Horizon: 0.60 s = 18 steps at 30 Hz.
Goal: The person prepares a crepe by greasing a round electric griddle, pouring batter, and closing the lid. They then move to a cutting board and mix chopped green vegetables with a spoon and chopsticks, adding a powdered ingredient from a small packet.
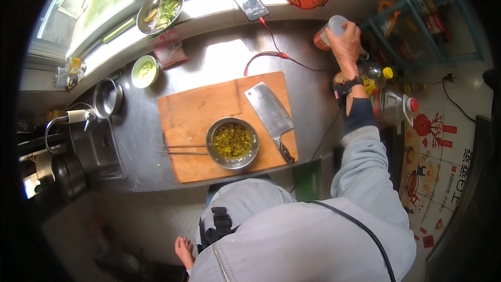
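At the far right of the counter, my right hand [345, 48] is closed round a jar [320, 39] with a reddish body and a pale, translucent top. My left hand [183, 251] hangs low beside my body, its fingers curled and no object showing in them. A metal bowl [254, 149] of chopped green and yellow food in liquid stands on the wooden cutting board [195, 105]. A pair of chopsticks [182, 150] reaches out from the bowl's left side. On the board's right lies a cleaver [269, 108], its dark handle toward me.
Bottles [389, 107] with red and yellow caps crowd the right side beneath a blue rack [417, 18]. A phone [248, 3] on the sill trails a red cable [271, 54]. At left are a green bowl [145, 71], a metal bowl [108, 98] and the sink [99, 146].
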### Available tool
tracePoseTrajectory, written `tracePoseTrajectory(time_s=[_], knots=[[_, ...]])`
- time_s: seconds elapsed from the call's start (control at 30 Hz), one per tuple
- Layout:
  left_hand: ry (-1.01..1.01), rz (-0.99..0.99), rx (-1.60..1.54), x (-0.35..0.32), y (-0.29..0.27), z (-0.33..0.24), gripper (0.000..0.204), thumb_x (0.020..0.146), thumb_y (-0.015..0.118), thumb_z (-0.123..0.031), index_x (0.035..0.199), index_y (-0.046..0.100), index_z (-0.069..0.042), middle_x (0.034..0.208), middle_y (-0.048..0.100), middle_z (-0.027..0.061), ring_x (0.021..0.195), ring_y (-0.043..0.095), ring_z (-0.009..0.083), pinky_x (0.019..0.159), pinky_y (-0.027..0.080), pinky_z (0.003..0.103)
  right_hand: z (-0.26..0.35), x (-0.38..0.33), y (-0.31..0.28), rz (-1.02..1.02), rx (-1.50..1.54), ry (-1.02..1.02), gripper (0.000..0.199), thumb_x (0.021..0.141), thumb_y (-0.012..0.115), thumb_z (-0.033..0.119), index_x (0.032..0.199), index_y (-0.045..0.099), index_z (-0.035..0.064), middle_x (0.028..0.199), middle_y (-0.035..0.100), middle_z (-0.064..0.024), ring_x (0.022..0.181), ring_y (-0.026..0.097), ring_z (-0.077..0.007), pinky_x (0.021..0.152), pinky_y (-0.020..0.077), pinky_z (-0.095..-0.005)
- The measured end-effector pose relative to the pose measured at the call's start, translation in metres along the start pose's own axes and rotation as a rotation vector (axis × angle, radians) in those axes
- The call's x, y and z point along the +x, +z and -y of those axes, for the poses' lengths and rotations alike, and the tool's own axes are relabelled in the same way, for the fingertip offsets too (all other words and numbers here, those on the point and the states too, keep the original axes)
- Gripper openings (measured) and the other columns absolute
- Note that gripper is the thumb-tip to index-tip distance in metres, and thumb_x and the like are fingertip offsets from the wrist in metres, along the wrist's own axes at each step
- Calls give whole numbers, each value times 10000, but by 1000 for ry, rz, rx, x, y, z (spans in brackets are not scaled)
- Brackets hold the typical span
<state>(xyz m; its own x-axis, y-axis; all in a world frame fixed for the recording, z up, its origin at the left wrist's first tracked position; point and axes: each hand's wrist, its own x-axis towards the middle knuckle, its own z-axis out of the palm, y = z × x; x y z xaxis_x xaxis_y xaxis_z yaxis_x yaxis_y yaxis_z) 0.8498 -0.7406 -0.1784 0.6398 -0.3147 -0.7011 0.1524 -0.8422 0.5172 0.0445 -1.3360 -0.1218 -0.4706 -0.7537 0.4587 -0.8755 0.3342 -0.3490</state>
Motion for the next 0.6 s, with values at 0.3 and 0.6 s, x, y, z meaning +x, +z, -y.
tracePoseTrajectory(time_s=[0.3, 0.6], knots=[[482, 543, -250, -35, 105, -241, 643, 1126, 608, -449, 1648, 460, -104, 1526, 573, 145, 1327, 605, 251, 1044, 550, 380, 138, -79, -162, -100, 235, -421, 591, 748, 929, 420, 1110, 589, 98, 1083, 583, -132, 944, 675, -359, 783, 588, -464], [29, 1462, -606, -7, 170, -343, 1019, 1025, 614, -723, 1749, 210, -131, 1747, 309, 222, 1573, 380, 416, 1236, 415, 611, 369, -280, -211, 230, 860, -472, 591, 703, 910, 281, 1133, 551, 90, 1170, 596, -200, 1092, 657, -409, 906, 557, -496]])
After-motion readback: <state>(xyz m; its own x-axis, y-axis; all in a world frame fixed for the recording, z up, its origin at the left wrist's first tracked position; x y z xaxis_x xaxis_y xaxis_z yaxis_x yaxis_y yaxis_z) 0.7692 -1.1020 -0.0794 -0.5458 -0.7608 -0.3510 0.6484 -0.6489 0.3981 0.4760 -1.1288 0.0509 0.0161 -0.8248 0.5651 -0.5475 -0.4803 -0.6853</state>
